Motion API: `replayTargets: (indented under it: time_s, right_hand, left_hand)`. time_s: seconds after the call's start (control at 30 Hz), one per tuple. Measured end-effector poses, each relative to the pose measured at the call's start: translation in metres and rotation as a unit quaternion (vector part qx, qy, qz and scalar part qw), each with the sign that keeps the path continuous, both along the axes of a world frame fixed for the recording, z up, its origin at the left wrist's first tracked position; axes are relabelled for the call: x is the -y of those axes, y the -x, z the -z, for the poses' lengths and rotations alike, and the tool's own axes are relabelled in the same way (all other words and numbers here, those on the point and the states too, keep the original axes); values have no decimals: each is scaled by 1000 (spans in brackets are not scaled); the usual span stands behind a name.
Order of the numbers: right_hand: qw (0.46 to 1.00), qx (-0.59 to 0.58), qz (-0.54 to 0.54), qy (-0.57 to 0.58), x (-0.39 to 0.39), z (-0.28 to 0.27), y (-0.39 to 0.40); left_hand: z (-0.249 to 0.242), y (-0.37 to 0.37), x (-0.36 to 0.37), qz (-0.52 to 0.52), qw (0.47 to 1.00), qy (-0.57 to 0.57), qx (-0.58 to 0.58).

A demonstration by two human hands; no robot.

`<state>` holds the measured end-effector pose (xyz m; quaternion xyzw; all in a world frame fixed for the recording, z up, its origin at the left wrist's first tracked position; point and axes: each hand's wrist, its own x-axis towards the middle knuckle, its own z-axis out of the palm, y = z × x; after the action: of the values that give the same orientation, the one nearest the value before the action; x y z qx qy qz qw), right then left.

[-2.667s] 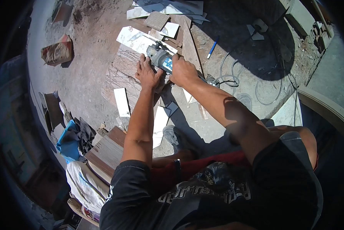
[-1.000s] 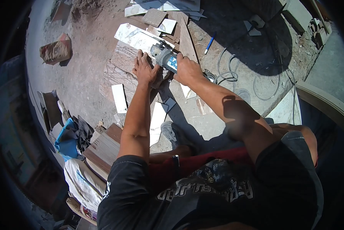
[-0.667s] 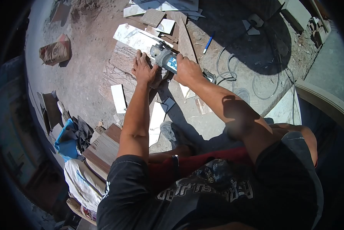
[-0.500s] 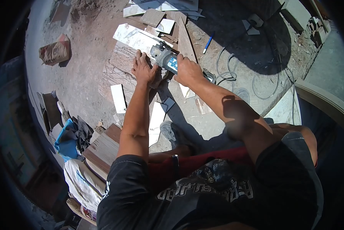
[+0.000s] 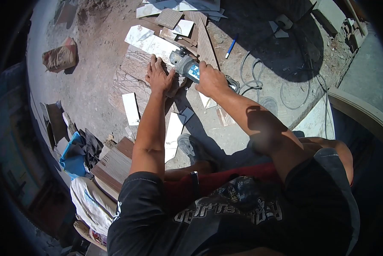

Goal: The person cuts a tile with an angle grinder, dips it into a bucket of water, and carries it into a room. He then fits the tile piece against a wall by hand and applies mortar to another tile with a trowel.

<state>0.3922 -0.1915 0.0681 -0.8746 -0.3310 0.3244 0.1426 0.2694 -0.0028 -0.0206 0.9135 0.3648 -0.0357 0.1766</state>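
My right hand is wrapped round the body of an angle grinder, grey with a blue-and-white label. The grinder's head lies over the right end of a white marbled tile strip; its disc is hard to make out. My left hand has its fingers stretched out, with the fingertips at the strip's near edge, left of the grinder head. Under the strip is a scored, brownish slab. The strip's upper edge shows a step near its left part.
Tile offcuts lie beyond the strip, with a blue pen to their right. A cable loops over the ground at right. White tile pieces lie nearer me. A paper sack is at far left, and my shoe stands below.
The grinder and my right hand have shifted slightly right and toward me. A step now shows in the tile strip's upper edge. My left hand has barely moved.
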Motion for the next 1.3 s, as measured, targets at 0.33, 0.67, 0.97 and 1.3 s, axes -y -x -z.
replayTargets:
  time_s: [0.33, 0.67, 0.97, 1.3]
  right_hand:
    - [998, -27, 51, 6, 7, -14, -12]
    - [985, 5, 174, -4, 8, -30, -52]
    - [980, 17, 195, -38, -1, -28, -54]
    - [991, 40, 96, -87, -6, -42, -58]
  left_hand:
    - [-4, 0, 1, -10, 1000, 12, 1]
    - [-53, -62, 43, -222, 973, 10, -57]
    - [-29, -111, 59, -411, 908, 72, 23]
    - [-29, -11, -17, 51, 994, 77, 62]
